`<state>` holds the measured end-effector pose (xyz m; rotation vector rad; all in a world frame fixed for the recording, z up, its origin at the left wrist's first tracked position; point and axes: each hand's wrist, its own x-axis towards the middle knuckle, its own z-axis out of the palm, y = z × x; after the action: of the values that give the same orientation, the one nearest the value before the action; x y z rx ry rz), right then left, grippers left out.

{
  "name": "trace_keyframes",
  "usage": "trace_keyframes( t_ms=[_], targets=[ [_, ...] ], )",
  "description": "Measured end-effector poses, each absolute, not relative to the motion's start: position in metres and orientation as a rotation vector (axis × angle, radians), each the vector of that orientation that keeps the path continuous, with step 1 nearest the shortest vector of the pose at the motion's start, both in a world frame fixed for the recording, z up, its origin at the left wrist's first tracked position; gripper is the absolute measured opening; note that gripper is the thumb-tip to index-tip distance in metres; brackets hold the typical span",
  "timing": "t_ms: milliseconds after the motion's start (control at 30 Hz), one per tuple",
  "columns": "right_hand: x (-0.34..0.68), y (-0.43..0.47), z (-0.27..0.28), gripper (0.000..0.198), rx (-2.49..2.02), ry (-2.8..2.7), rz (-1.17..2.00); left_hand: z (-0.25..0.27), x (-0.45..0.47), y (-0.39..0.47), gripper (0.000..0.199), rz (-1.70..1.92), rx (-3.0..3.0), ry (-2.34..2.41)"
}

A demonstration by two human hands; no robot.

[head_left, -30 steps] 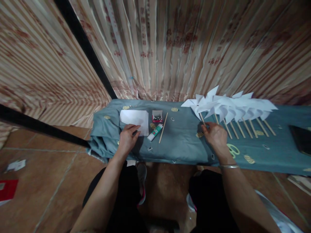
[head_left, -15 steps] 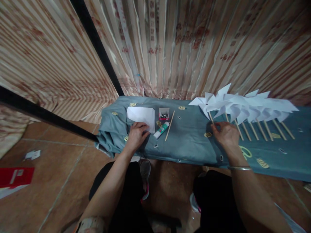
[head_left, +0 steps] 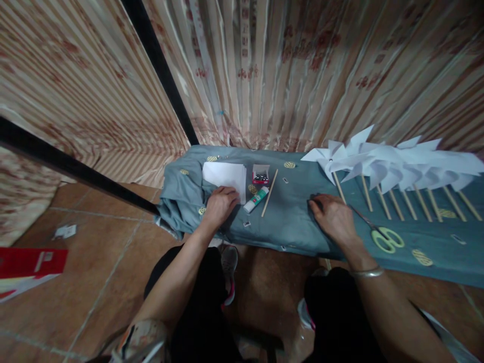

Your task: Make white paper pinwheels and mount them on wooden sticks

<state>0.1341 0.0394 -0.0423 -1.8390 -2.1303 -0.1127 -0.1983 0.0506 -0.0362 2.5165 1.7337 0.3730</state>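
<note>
My left hand [head_left: 221, 205] rests over the lower right corner of a stack of white paper [head_left: 224, 174], its fingers bent loosely on the sheets. Just right of it lie a glue stick [head_left: 256, 199], a thin wooden stick [head_left: 269, 193] and a small red box of pins [head_left: 260, 176]. My right hand [head_left: 333, 214] hovers low over or touches the cloth, thumb and fingers slightly apart, holding nothing that I can see. Beyond it is a row of several white paper pinwheels [head_left: 408, 164] on wooden sticks. Green-handled scissors [head_left: 385, 238] lie beside its wrist.
Grey-green patterned cloth [head_left: 295, 222] covers the long low table. Striped curtains [head_left: 260, 91] hang right behind it. A dark pole [head_left: 162, 70] stands at the table's left end, with another bar [head_left: 75, 169] at left. A red packet [head_left: 30, 269] lies on the floor.
My right hand has left the stick of the nearest pinwheel and moved left, uncovering the scissors. My left hand stays at the paper stack. The whole view has shifted slightly.
</note>
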Motion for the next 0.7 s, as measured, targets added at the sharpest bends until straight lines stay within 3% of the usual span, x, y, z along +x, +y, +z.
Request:
trace_keyframes(
  t_ms=[433,567,700],
  targets=[
    [0.127,0.039,-0.042,0.033,-1.834,-2.132,-0.035,-0.043,-0.197,0.048,0.024,0.460,2.578,1.771],
    [0.112,0.031,-0.030,0.032,-1.630,-2.042,0.235,-0.041,-0.197,0.048,0.019,0.508,2.523,1.762],
    [0.075,-0.006,0.028,0.022,-1.304,-1.875,0.770,-0.040,-0.198,0.046,0.018,0.506,2.504,1.733]
  ],
)
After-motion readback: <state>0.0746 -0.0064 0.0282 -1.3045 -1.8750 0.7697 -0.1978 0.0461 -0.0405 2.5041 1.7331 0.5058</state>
